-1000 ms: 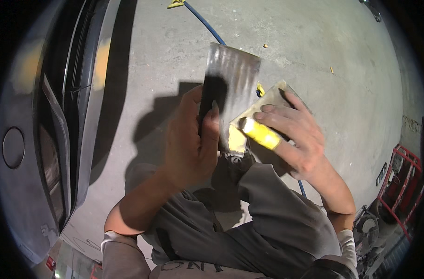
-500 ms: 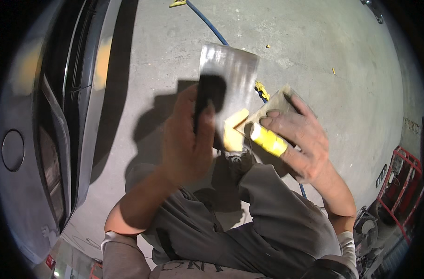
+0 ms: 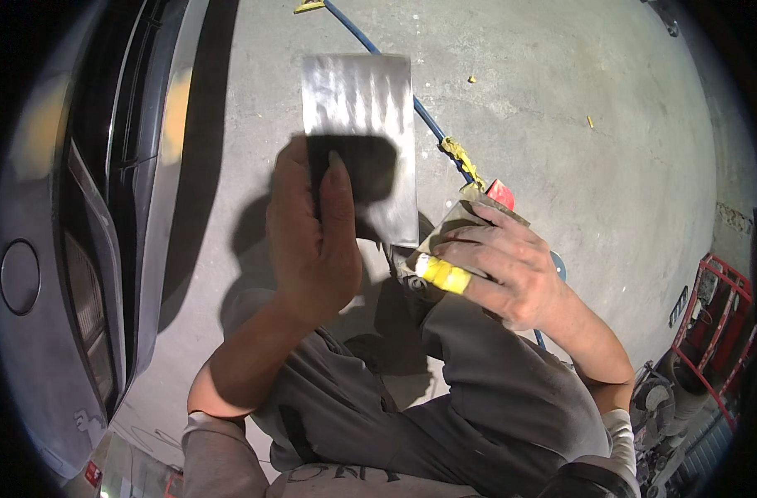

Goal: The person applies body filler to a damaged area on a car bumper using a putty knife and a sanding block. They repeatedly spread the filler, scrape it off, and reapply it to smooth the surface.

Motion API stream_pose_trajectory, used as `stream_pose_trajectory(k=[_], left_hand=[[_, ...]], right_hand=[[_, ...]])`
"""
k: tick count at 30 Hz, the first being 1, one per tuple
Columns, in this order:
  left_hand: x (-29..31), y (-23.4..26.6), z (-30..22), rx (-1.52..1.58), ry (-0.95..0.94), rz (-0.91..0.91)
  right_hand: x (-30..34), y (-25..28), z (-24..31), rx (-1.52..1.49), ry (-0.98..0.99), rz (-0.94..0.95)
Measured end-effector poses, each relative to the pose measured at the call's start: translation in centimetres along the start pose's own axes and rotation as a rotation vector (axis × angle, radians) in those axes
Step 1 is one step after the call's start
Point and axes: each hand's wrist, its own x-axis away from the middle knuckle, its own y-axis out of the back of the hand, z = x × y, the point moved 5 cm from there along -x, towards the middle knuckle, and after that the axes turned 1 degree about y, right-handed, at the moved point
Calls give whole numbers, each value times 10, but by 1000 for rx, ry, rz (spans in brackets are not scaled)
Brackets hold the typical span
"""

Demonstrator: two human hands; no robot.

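My left hand (image 3: 312,261) is wrapped round a wide steel putty knife (image 3: 357,91), its thumb lying along the dark handle area. The blade stands up, broad and streaked. In my right hand (image 3: 511,270) is a second, smaller flat metal spreader (image 3: 460,217), gripped by the fingers and tilted, with its lower corner close to the big blade's lower right corner. I cannot tell whether the two touch. Yellow tape (image 3: 445,275) wraps one finger of my right hand. No yellow filler shows on the visible face of the big blade.
A grey car body panel (image 3: 158,195) with tan filler patches (image 3: 176,116) stands at the left. A blue hose (image 3: 355,26) with yellow wrapping (image 3: 461,158) crosses the concrete floor beside a red piece (image 3: 500,195). A red metal frame (image 3: 710,307) stands at the right.
The putty knife in my left hand has moved left and turned upright. My right hand's spreader has moved slightly down and left. The yellow filler between the blades no longer shows.
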Motion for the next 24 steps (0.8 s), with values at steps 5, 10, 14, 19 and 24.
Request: stream_pose_trajectory(k=[5, 10, 14, 19, 24], left_hand=[[6, -19, -1, 135, 156, 86], [21, -25, 5, 671, 520, 111], [18, -19, 7, 676, 515, 136], [14, -8, 1, 357, 281, 99], [11, -10, -4, 30, 83, 140]], right_hand=[[-3, 7, 14, -104, 68, -300], [7, -12, 7, -68, 76, -275], [20, -3, -21, 111, 10, -218], [14, 32, -33, 192, -98, -184], [-1, 25, -13, 94, -71, 32]])
